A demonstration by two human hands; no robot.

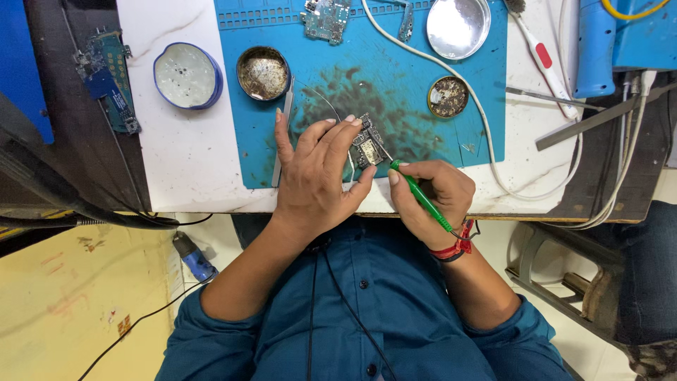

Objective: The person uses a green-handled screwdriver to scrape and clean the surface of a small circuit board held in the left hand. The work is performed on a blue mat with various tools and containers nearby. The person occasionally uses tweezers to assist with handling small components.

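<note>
Worktop: we see a white marbled top [183, 162] with a dark surround [70, 176].
Floor: we see pale tiles [211, 240] along the worktop's near edge, yellowish [70, 303] by its left corner.
Furniture: we make out a grey metal frame [543, 275] past the right corner.
Light: bright, even.

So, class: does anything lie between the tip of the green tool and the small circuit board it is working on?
Nothing visible does. The right hand holds the green tool with its thin metal tip meeting the small circuit board, which the left hand steadies on the blue mat.
</note>
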